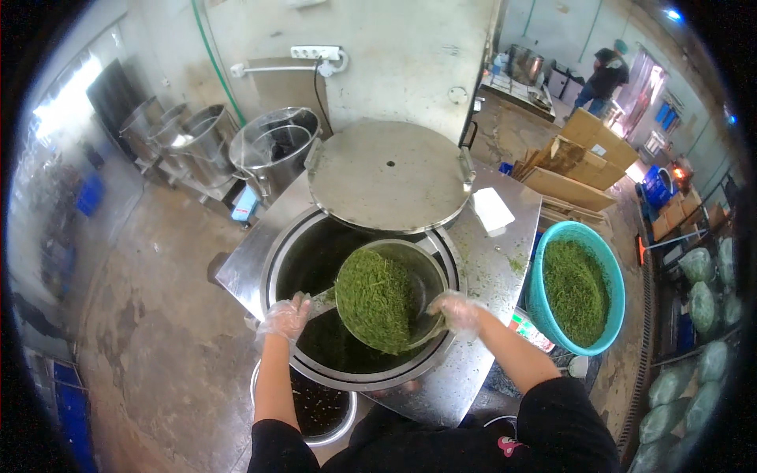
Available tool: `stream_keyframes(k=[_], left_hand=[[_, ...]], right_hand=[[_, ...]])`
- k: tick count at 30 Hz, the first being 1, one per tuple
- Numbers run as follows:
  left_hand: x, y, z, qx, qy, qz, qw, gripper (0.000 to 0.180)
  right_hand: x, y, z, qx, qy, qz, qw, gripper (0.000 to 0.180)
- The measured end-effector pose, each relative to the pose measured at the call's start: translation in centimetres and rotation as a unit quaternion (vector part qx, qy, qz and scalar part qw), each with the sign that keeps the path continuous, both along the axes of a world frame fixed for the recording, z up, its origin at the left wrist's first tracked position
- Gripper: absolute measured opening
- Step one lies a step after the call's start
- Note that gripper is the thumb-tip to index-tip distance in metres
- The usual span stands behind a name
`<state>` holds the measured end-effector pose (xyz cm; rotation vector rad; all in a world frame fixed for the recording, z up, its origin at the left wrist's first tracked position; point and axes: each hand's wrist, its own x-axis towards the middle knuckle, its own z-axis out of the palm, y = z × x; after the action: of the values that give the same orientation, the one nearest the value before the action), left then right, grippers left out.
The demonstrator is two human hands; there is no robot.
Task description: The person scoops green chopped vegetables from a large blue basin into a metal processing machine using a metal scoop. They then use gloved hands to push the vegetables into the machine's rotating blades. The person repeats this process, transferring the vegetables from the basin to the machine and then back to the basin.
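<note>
Leftward, steel pots (206, 146): several tall, open vessels stand along the wall, a light blue box (246, 203) near the closest ones.

Left hand (289, 315): in a loose clear plastic glove, its fingers are curled around a short metal handle at the bowl's left side, over the vat's rim (whether it also touches that rim, I cannot tell).

Bucket (352, 414): low beside the left forearm, partly hidden by it, with dark contents.

Vat (355, 384): wide, round and set into the steel worktop (441, 398), dark green inside.

Lid (386, 177): a big steel disc with a small dark spot at its middle, lying at the vat's far side and overlapping the opening.

Bowl (426, 280): a round metal one, held over the vat's opening between the hands and tipped so that its inside shows; chopped green leaf (374, 296) fills most of it, with bare metal toward the right.

Right hand (457, 311): gloved likewise, gripping the bowl's right edge.

White slab (493, 210): flat on the worktop, right of the lid.

Turquoise basket (619, 292): beside the worktop, also filled with chopped green leaf.

Cardboard (587, 150): stacked pieces beyond the basket.

Co-worker (603, 79): a person in dark clothing, in the far background.

Bags (670, 418): pale green bundles along the right side.
</note>
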<state>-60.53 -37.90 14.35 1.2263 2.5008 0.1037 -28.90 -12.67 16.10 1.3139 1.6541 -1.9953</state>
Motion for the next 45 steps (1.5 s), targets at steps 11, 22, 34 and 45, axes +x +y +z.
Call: stream_keyframes(k=[11, 22, 34, 45], left_hand=[[3.7, -1.7, -1.0, -0.056, 0.009, -0.004, 0.998, 0.063], [12.9, 0.5, -0.5, -0.092, -0.050, -0.019, 0.994, 0.066], [25.4, 7.6, 2.7, -0.032, -0.076, 0.143, 0.986, 0.115], [24.7, 12.0, -4.0, 0.010, 0.012, 0.082, 0.997, 0.116]], right_hand=[[8.1, -5.4, -0.9, -0.204, 0.208, -0.497, 0.817, 0.025], [38.3, 12.1, 1.3, 0.226, -0.065, -0.614, 0.754, 0.041], [42.4, 16.1, 8.8, 0.620, -0.483, -0.091, 0.612, 0.086], [32.1, 15.3, 0.2, 0.563, -0.213, -0.193, 0.775, 0.024]])
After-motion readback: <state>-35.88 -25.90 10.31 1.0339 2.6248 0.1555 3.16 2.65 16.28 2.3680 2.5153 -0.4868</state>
